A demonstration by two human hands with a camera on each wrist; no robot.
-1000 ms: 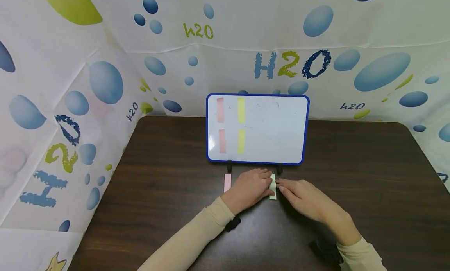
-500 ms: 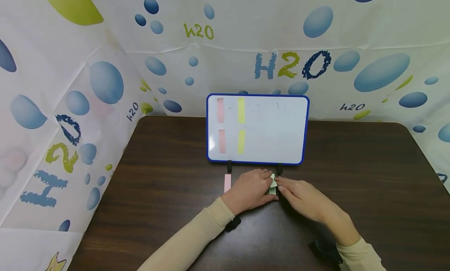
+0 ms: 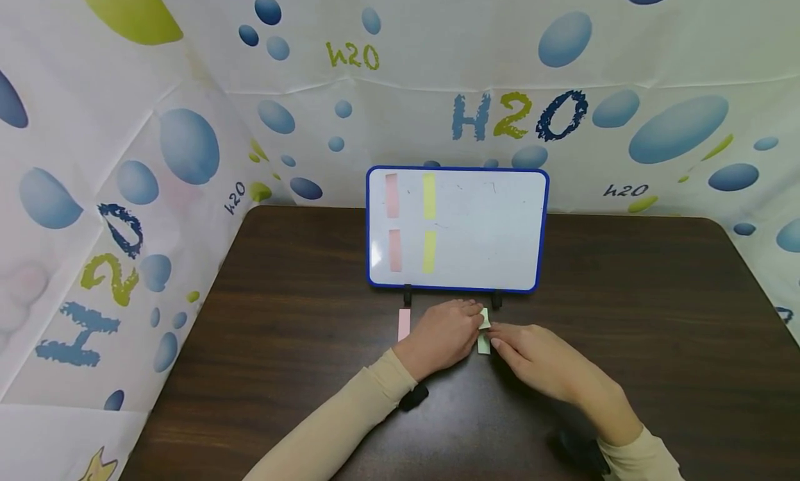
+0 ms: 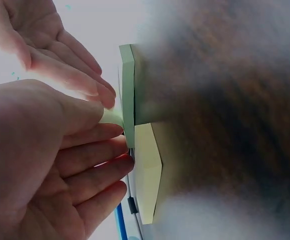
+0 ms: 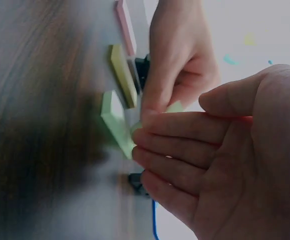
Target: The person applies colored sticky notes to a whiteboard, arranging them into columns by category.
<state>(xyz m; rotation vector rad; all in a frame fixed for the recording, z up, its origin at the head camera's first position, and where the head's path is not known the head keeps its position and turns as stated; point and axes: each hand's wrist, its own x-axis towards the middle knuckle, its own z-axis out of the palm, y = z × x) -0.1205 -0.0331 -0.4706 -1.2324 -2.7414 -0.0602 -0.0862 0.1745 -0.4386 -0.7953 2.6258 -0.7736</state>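
Observation:
A pad of narrow green sticky notes (image 3: 484,344) lies on the table below the whiteboard. Its top sticky note (image 3: 485,319) is bent up from it. My left hand (image 3: 441,334) pinches this sheet between thumb and fingers; the left wrist view shows a strip of the sheet (image 4: 111,117) there. From the right, my right hand (image 3: 550,359) meets the pad with fairly straight fingers, their tips by the pad's edge in the right wrist view. Beside the green pad stands a yellow pad (image 4: 148,172), hidden under my left hand in the head view. A pink pad (image 3: 404,325) lies farther left.
A blue-framed whiteboard (image 3: 487,231) stands behind the hands on black feet (image 3: 496,300). Two pink strips (image 3: 392,196) and two yellow strips (image 3: 428,252) are stuck on its left half. A printed curtain (image 3: 400,71) hangs behind the dark wooden table (image 3: 300,314).
The green top sheet has bent up, baring the pad's lower part. My left thumb stretched out, then drew back in. My right hand has shifted slightly toward the near side.

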